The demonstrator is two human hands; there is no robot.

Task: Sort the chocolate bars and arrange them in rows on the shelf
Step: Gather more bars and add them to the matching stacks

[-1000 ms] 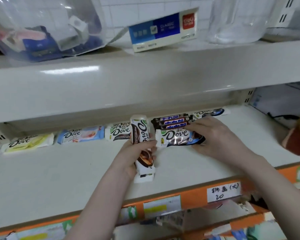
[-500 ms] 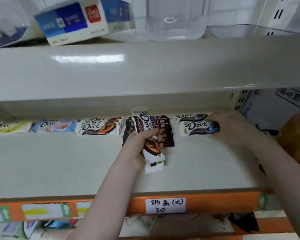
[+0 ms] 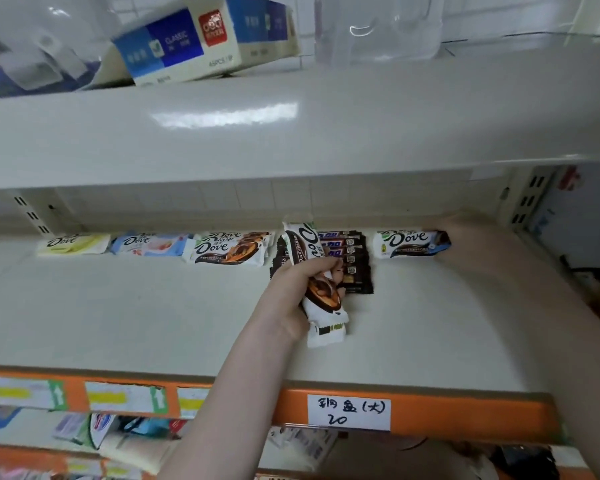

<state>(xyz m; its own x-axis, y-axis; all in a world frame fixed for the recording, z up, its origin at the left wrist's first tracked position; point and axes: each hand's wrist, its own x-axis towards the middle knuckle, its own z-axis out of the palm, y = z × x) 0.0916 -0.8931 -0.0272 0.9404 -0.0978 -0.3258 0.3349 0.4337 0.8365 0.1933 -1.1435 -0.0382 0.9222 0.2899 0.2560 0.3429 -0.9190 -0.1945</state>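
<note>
My left hand point(image 3: 300, 289) is shut on a white-and-brown Dove bar point(image 3: 323, 308), held on end above the middle of the white shelf point(image 3: 153, 323). Behind it lies a stack of dark bars point(image 3: 352, 261). Along the shelf's back runs a row: a yellow Dove bar point(image 3: 73, 243), a pale blue one point(image 3: 149, 244) and white-and-brown ones point(image 3: 229, 251). At the right end of the row lies a white-and-blue Dove bar point(image 3: 406, 242). My right hand point(image 3: 465, 244) is blurred, with its fingers on that bar's right end.
The shelf above point(image 3: 291, 133) hangs low over the row and carries a blue-and-white box point(image 3: 201, 39) and clear plastic containers point(image 3: 378, 26). An orange front rail point(image 3: 465, 414) with a handwritten label edges the shelf. Mixed goods fill the shelf below.
My right hand has carried the white-and-blue Dove bar from the front of the dark stack to the back right of the shelf. My left hand keeps its bar. The camera has tilted.
</note>
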